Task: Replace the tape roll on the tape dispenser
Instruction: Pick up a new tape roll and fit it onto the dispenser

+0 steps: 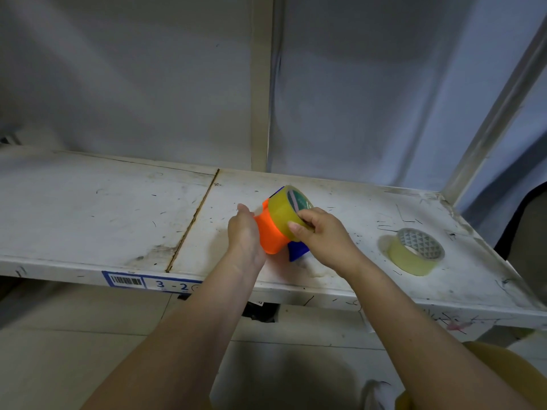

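Observation:
An orange and blue tape dispenser (270, 232) is held just above the white shelf (118, 208), near its middle. My left hand (244, 232) grips the orange body from the left. A clear yellowish tape roll (281, 210) with a green-printed core sits on the dispenser's hub. My right hand (322, 235) pinches that roll at its near edge, thumb on the outer face. A second, thinner clear tape roll (416, 251) with a grey patterned core lies flat on the shelf to the right, apart from both hands.
The shelf is scuffed, with a seam (194, 220) running front to back left of my hands. A barcode label (152, 282) reading 3-2 is on the front edge. A metal upright (491, 113) stands at the right corner, another post (262, 84) behind.

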A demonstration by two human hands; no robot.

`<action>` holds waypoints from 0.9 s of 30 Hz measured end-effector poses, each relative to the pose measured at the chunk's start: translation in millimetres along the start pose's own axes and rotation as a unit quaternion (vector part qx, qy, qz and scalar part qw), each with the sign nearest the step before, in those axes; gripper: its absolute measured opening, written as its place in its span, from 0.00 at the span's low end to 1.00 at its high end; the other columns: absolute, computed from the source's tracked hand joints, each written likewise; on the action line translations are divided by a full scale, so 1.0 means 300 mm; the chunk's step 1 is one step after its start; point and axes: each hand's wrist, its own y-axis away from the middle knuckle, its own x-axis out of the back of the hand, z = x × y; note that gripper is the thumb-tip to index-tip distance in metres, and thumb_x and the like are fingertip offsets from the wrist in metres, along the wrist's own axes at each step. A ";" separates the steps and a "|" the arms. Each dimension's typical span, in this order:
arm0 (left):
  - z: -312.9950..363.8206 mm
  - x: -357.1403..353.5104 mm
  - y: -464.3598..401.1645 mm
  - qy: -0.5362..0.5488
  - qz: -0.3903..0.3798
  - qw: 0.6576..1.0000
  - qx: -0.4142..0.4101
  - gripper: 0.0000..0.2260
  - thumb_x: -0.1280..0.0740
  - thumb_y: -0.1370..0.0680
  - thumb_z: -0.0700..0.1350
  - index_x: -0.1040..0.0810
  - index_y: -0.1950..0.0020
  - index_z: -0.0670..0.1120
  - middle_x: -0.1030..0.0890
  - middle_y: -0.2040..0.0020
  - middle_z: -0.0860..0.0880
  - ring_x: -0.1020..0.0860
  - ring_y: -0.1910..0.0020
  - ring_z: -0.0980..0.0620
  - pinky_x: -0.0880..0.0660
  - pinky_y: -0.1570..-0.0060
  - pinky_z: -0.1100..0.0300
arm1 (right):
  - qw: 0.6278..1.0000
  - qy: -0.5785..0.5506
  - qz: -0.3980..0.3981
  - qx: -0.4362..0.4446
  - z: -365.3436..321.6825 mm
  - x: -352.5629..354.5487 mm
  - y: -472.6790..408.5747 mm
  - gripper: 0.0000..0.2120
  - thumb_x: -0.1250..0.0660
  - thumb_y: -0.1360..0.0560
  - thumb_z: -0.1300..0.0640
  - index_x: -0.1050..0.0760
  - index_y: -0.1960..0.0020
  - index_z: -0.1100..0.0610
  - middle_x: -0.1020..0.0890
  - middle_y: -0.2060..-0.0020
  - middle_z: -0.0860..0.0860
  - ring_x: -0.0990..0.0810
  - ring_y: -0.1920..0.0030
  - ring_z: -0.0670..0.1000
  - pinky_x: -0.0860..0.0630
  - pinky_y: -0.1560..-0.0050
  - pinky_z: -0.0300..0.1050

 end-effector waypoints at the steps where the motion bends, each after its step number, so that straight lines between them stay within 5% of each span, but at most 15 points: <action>1: 0.001 -0.005 0.007 0.009 -0.002 1.000 -0.001 0.20 0.50 0.16 0.51 0.30 0.32 0.42 0.26 0.50 0.46 0.27 0.60 0.49 0.28 0.63 0.55 | 1.000 0.000 -0.004 0.002 -0.004 -0.001 0.004 0.07 0.37 0.23 0.55 0.25 0.60 0.50 0.27 0.57 0.50 0.28 0.57 0.48 0.32 0.55 0.41; 3: -0.002 -0.004 0.014 0.016 -0.003 1.000 -0.009 0.15 0.49 0.16 0.47 0.26 0.44 0.42 0.23 0.55 0.47 0.26 0.64 0.51 0.29 0.69 0.58 | 1.000 -0.008 -0.003 0.004 -0.008 -0.001 0.009 0.07 0.37 0.22 0.56 0.25 0.59 0.53 0.27 0.57 0.51 0.28 0.58 0.49 0.32 0.55 0.41; 7: -0.017 0.000 -0.003 -0.006 0.009 0.999 -0.044 0.15 0.47 0.20 0.40 0.27 0.37 0.40 0.19 0.47 0.40 0.20 0.54 0.44 0.22 0.63 0.56 | 0.999 -0.039 -0.002 -0.004 -0.019 -0.002 0.022 0.10 0.38 0.22 0.56 0.27 0.62 0.54 0.28 0.59 0.51 0.28 0.59 0.48 0.31 0.62 0.34; 11: -0.024 -0.019 0.028 -0.033 -0.014 0.995 -0.088 0.15 0.45 0.21 0.38 0.26 0.38 0.38 0.21 0.51 0.40 0.23 0.61 0.48 0.26 0.69 0.61 | 0.999 -0.026 0.040 -0.010 -0.037 -0.025 0.040 0.18 0.46 0.19 0.47 0.29 0.66 0.48 0.30 0.55 0.49 0.29 0.52 0.47 0.32 0.52 0.39; 14: -0.030 -0.032 0.049 -0.013 -0.011 0.996 -0.091 0.13 0.45 0.20 0.40 0.26 0.39 0.42 0.20 0.47 0.41 0.22 0.54 0.45 0.25 0.63 0.57 | 0.988 0.078 0.132 0.025 -0.035 -0.030 0.043 0.20 0.48 0.19 0.48 0.20 0.53 0.55 0.31 0.42 0.49 0.37 0.37 0.48 0.37 0.43 0.41; 16: -0.028 -0.034 0.053 0.010 -0.010 0.996 -0.085 0.11 0.44 0.20 0.41 0.25 0.42 0.44 0.20 0.51 0.43 0.22 0.52 0.44 0.25 0.61 0.56 | 0.987 0.024 0.157 0.025 -0.038 -0.026 0.040 0.14 0.44 0.20 0.51 0.24 0.47 0.57 0.34 0.38 0.50 0.37 0.35 0.48 0.34 0.40 0.42; 21: -0.020 -0.034 0.069 0.031 -0.017 0.995 -0.094 0.09 0.44 0.20 0.40 0.26 0.44 0.45 0.20 0.52 0.44 0.22 0.52 0.44 0.25 0.60 0.55 | 0.984 -0.150 0.094 -0.011 -0.031 -0.039 0.024 0.21 0.43 0.22 0.44 0.38 0.32 0.50 0.31 0.40 0.44 0.31 0.39 0.45 0.32 0.43 0.41; 27: -0.045 -0.036 0.063 0.047 -0.047 0.994 -0.085 0.14 0.43 0.20 0.45 0.25 0.40 0.41 0.18 0.49 0.40 0.20 0.53 0.44 0.22 0.54 0.53 | 0.983 -0.161 0.090 -0.011 -0.028 -0.117 0.017 0.32 0.48 0.26 0.36 0.48 0.26 0.45 0.34 0.34 0.41 0.35 0.33 0.45 0.36 0.30 0.50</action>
